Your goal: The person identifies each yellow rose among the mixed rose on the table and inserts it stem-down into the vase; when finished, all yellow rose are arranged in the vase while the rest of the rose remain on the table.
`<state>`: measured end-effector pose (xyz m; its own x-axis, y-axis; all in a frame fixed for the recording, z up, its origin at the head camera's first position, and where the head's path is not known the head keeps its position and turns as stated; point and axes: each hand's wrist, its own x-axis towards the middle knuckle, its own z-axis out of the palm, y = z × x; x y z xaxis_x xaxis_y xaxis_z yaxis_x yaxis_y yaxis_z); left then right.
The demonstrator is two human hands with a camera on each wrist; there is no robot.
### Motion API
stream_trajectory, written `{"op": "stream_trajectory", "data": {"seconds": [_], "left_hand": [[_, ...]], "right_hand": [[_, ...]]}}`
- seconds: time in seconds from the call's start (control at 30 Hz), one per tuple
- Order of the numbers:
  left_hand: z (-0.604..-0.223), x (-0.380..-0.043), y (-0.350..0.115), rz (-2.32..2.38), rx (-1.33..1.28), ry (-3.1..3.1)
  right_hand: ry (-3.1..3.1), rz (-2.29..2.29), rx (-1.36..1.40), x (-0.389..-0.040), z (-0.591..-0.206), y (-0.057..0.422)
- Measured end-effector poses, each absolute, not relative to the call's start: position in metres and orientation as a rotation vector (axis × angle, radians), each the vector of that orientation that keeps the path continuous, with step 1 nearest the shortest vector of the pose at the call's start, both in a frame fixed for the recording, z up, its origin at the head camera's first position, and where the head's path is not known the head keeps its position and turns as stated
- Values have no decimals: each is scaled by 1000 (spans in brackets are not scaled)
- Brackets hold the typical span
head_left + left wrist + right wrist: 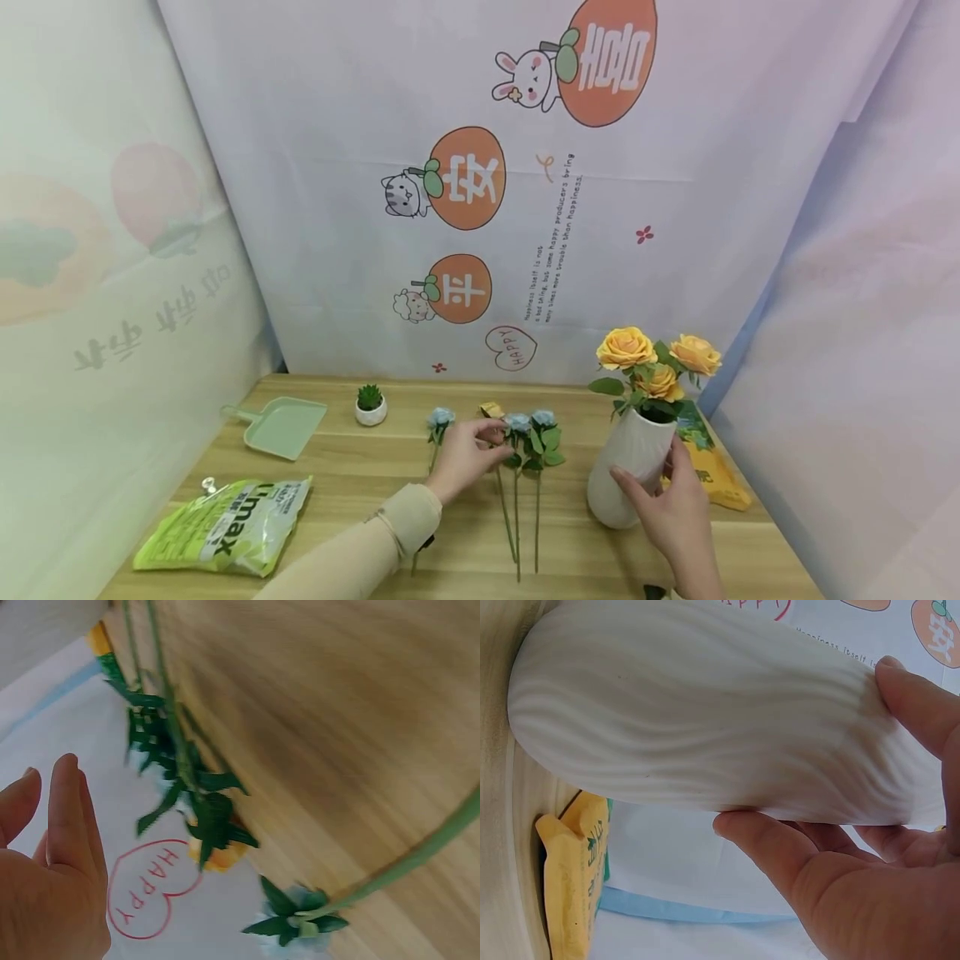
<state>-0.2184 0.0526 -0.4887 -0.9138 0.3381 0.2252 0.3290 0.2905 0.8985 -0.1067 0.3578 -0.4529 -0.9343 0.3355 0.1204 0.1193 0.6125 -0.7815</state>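
Note:
My right hand (681,510) grips a white ribbed vase (626,475), thumb on one side and fingers on the other. The vase leans to the right and holds yellow roses (660,382) with green leaves. In the right wrist view the vase's wavy surface (705,712) fills the upper part, its base close to the tabletop. My left hand (465,457) hovers over the stemmed flowers, thumb and fingers apart, fingertips right by a blue rose (517,422). Near it lie another blue rose (543,418), a yellow rose (491,409) and, leftward, a third blue rose (441,416).
A green dustpan (285,427) and a small potted succulent (371,407) stand at the back left. At the front left lies a green Umax bag (225,527). Behind the vase is a yellow packet (720,479). A printed white cloth (337,250) hangs behind the wooden table (330,458).

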Motion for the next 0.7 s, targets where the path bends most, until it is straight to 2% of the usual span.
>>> {"op": "stream_trajectory", "data": {"seconds": [0.33, 0.7], "left_hand": [[-514, -225, 56, 1532, 583, 2711], [-531, -231, 65, 1305, 691, 2825]], "right_hand": [[-2567, 1226, -347, -105, -453, 356], [-2573, 1261, -366, -105, -453, 357]]}}
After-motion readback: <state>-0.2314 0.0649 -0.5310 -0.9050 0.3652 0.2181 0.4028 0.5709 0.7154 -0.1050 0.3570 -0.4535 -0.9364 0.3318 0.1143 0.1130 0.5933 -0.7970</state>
